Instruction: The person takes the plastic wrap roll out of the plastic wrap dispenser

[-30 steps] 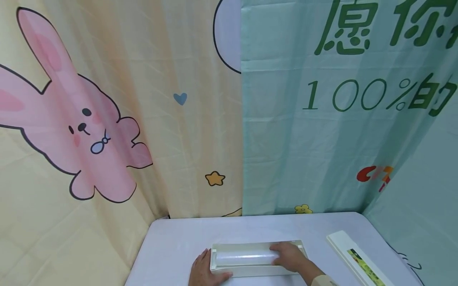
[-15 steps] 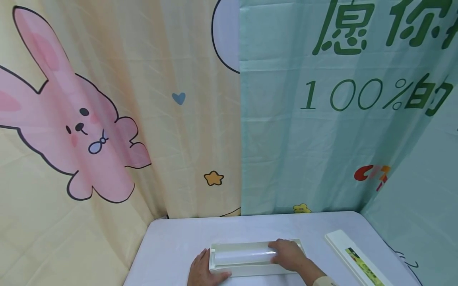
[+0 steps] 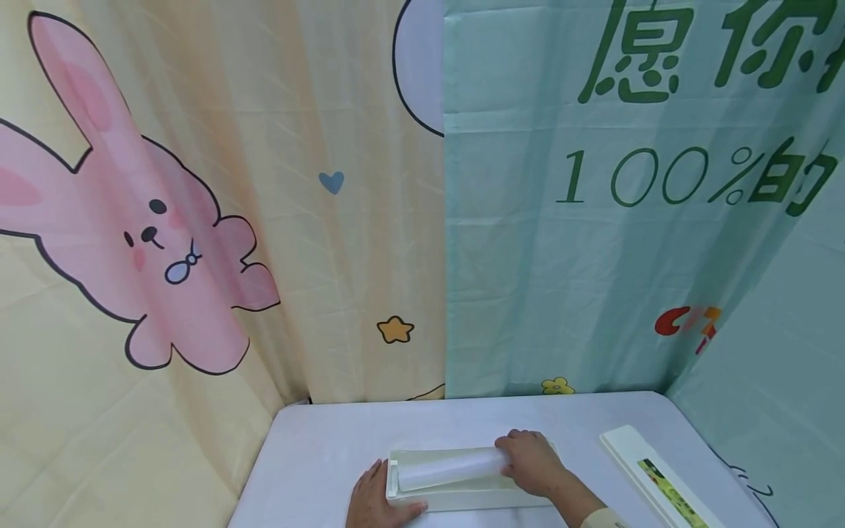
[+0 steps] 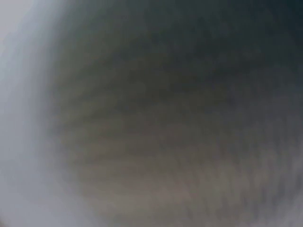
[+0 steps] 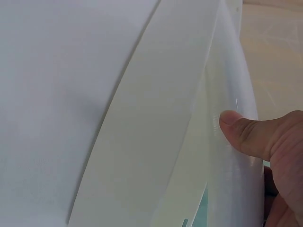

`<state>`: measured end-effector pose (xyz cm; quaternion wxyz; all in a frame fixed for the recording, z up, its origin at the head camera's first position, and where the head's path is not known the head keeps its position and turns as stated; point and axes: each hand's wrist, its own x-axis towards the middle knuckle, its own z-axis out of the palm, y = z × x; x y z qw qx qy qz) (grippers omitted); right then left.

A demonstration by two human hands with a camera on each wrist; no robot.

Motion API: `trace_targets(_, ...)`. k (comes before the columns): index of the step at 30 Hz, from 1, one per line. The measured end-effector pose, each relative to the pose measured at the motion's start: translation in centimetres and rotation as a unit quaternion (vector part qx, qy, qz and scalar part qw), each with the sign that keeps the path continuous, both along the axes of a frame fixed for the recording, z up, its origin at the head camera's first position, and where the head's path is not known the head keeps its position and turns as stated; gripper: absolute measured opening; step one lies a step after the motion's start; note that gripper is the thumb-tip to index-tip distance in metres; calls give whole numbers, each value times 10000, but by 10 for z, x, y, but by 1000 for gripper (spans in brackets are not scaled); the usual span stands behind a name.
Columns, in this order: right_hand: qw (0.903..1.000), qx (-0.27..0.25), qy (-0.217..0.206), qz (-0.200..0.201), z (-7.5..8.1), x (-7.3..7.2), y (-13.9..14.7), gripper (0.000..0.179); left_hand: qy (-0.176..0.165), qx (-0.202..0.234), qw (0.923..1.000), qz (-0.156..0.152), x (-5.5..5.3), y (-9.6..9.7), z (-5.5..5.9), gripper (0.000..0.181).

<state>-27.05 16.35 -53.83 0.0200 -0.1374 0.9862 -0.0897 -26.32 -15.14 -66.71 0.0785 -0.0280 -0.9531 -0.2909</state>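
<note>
A white cling film dispenser box (image 3: 472,501) lies lidless across the table in the head view. Inside it, a roll of cling film (image 3: 445,470) slants, its right end raised above the box and its left end still down in it. My right hand (image 3: 532,463) grips that raised end; the right wrist view shows the thumb (image 5: 244,132) across the roll, with the other fingers mostly hidden behind it. At the box's left end my left hand (image 3: 381,500) holds the box, thumb along its front wall. The left wrist view is a close blur.
The box's long white lid (image 3: 630,444), bearing a yellow-green label (image 3: 672,493), lies at an angle on the right of the white table (image 3: 330,440). Printed curtains (image 3: 356,249) stand behind the table and along its sides.
My right hand has moved up, lifting the right end of the cling film roll out of the box, so the roll now tilts. My left hand has stayed at the box's left end.
</note>
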Motion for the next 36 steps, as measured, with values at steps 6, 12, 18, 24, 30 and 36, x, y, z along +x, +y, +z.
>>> trace_targets(6, 9999, -19, 144, 4, 5, 5, 3, 34, 67, -65, 10000, -16, -1, -1, -1, 115)
trace_targets(12, 9999, -90, 130, 24, 2, 7, 5, 35, 140, -56, 9999, 5, 2, -4, -2, 114)
trace_targets(18, 9996, -93, 257, 20, 4, 9, 10, 36, 264, 3, 9996, 56, 1, -1, -2, 118)
trace_targets(24, 9986, -476, 234, 50, 7, 10, 12, 37, 361, 20, 9993, 88, 2, 2, 0, 118)
trace_targets(30, 9973, -685, 269, 81, 5, 9, 16, 37, 430, 3, 9991, 69, 1, 1, 1, 117)
trace_targets(36, 9935, -1119, 204, -92, -2, 12, 24, 40, 78, 86, 9999, 55, 0, 1, 3, 114)
